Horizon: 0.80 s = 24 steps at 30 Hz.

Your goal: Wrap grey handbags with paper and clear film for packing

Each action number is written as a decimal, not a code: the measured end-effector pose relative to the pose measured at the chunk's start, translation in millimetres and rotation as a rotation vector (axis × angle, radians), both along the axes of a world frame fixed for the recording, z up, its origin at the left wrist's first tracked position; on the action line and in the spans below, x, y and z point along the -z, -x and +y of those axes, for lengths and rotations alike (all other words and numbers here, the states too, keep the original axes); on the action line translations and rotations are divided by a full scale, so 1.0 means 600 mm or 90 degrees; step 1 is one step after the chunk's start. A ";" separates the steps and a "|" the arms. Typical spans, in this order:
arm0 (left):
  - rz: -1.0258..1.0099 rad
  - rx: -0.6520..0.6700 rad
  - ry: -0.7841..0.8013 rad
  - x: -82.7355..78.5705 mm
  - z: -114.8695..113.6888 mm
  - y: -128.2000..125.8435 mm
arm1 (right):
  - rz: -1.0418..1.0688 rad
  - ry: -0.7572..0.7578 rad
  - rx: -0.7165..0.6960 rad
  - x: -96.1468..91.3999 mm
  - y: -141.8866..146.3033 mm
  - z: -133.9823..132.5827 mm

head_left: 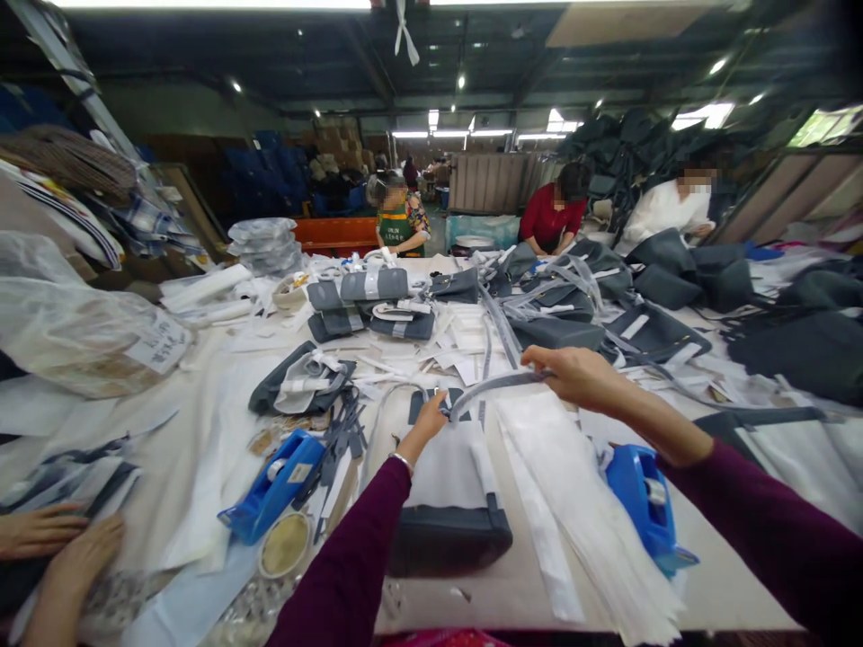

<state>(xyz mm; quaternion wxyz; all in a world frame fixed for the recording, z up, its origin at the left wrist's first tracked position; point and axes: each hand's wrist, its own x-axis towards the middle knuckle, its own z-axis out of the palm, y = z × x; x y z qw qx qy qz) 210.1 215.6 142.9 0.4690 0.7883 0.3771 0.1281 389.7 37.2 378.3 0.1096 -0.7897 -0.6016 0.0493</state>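
A dark grey bag (451, 535) lies in front of me, its upper part covered by a white sheet (441, 467). My left hand (428, 418) is closed at the bag's far end, on one end of a grey strap (495, 385). That strap runs to the right, partly in a clear or whitish wrap. My right hand (573, 376) is raised and pinches its other end. Right of the bag lies a stack of white sheets (573, 503).
Blue tape dispensers (280, 485) (644, 503) stand on both sides, with a round tin (284, 544) near the left one. Dark bags (357, 301) are piled farther back. A co-worker's hands (74, 548) work at far left; several people stand across the table.
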 end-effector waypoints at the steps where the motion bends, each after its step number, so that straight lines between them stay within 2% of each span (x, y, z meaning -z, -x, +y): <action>1: 0.005 0.018 0.008 -0.002 0.004 -0.013 | -0.101 0.020 0.000 -0.007 0.008 0.009; 4: 0.039 0.057 0.047 -0.005 0.008 -0.044 | -0.278 0.049 -0.041 -0.019 0.045 0.027; 6: 0.067 0.053 0.071 -0.004 0.006 -0.056 | -0.341 0.030 -0.033 -0.012 0.069 0.033; 11: 0.092 -0.015 0.097 -0.003 0.004 -0.054 | -0.369 0.023 0.138 0.059 0.097 0.038; 13: 0.083 -0.051 0.087 -0.013 0.005 -0.041 | -0.345 0.035 0.154 0.091 0.101 0.036; 16: 0.039 -0.115 0.047 -0.047 -0.014 -0.009 | -0.302 0.021 0.142 0.134 0.101 0.024; 19: -0.033 -0.154 0.006 -0.089 -0.075 0.025 | -0.212 -0.015 0.131 0.192 0.082 0.013; 21: -0.074 -0.152 -0.011 -0.104 -0.132 0.030 | -0.044 -0.045 0.103 0.240 0.064 0.023; 22: -0.113 -0.127 0.019 -0.106 -0.160 0.027 | 0.070 -0.062 0.080 0.261 0.057 0.033; 24: -0.258 -0.028 0.195 -0.100 -0.212 0.016 | 0.273 -0.067 0.048 0.287 0.056 0.057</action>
